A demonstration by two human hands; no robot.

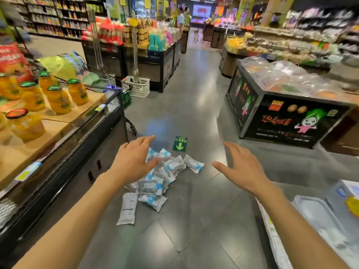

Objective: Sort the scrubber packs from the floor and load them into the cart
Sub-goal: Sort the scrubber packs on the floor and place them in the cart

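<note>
Nothing's been grabbed yet: left hand (pixel 134 162) and right hand (pixel 241 167) are held with fingers spread, empty, over the packs (pixel 161 175) heaped on the floor. Slippery wrappers could easily be fumbled; the cart (pixel 124 94) is parked far left

Bright overhead store light is reflected as glare on the floor (pixel 186 105); edges are blurred and bent.

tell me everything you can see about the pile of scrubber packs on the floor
The scrubber packs lie in a loose, overlapping heap on the grey tiled floor. They look like soft, clear plastic pouches with white and blue print and dark contents. One pale pack lies flat at the near edge. The left hand hovers open in front of the heap; no contact is visible.
</note>
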